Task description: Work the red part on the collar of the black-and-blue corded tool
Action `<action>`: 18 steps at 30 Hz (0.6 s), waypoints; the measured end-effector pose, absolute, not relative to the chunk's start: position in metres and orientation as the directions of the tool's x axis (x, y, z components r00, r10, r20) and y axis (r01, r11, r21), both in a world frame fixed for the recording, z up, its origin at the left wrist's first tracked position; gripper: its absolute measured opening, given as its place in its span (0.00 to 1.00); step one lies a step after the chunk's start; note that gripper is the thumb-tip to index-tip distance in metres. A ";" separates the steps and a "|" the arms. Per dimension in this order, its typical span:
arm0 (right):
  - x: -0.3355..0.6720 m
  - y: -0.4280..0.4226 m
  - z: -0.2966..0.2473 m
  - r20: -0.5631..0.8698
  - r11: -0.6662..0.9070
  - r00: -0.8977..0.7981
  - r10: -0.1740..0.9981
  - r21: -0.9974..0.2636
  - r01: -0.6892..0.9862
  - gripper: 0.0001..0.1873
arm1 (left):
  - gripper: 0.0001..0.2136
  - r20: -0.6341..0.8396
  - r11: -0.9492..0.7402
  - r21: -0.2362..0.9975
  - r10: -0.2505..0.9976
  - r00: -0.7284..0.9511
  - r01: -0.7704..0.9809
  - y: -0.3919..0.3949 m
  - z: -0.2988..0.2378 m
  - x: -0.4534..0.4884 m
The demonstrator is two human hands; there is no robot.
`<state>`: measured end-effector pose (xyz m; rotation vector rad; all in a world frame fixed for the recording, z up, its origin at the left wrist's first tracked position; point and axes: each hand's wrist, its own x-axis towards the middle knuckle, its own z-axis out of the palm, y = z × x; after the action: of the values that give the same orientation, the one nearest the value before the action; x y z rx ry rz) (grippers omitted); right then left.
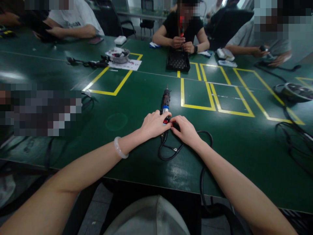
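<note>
An electric screwdriver lies on the green table, its thin bit pointing away from me. Fingers of my left hand are closed round its rear body, hiding much of it. My right hand meets the left one from the right, thumb and fingers pinched at a small red part by the tool's rear. Whether that part belongs to the screwdriver is hidden by the fingers. A black cable loops below both hands and passes under my right forearm.
Yellow tape outlines mark the table. Across from me a person works over a black tray. A round container with small items stands on paper at left. Right are a round metal object and cables. Other people sit both sides.
</note>
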<state>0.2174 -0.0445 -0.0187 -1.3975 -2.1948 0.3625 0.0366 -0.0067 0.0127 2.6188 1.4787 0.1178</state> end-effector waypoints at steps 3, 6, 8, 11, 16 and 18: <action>0.215 -0.044 -0.019 0.287 0.438 -0.337 0.897 -0.459 0.773 0.07 | 0.22 0.022 -0.523 0.138 0.850 0.526 0.841 -0.006 0.010 0.035; 0.217 -0.043 -0.019 0.284 0.438 -0.338 0.897 -0.479 0.761 0.06 | 0.23 0.035 -0.548 0.115 0.835 0.548 0.828 -0.004 0.007 0.031; 0.220 -0.042 -0.018 0.268 0.434 -0.344 0.900 -0.476 0.765 0.05 | 0.24 0.040 -0.564 0.102 0.825 0.563 0.819 -0.002 0.006 0.028; 0.226 -0.040 -0.015 0.248 0.435 -0.359 0.900 -0.437 0.787 0.04 | 0.25 0.036 -0.579 0.095 0.815 0.579 0.810 0.001 0.007 0.022; 0.236 -0.038 -0.012 0.230 0.400 -0.331 0.915 -0.415 0.817 0.04 | 0.25 0.007 -0.598 0.089 0.800 0.600 0.796 0.006 0.010 0.012; 0.238 -0.037 -0.010 0.235 0.380 -0.304 0.923 -0.443 0.812 0.04 | 0.25 0.002 -0.608 0.074 0.793 0.609 0.791 0.007 0.010 0.010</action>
<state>0.2384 -0.0372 -0.0101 -1.4950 -2.1970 0.3333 0.0098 0.0069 0.0098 2.7593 1.3590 0.0527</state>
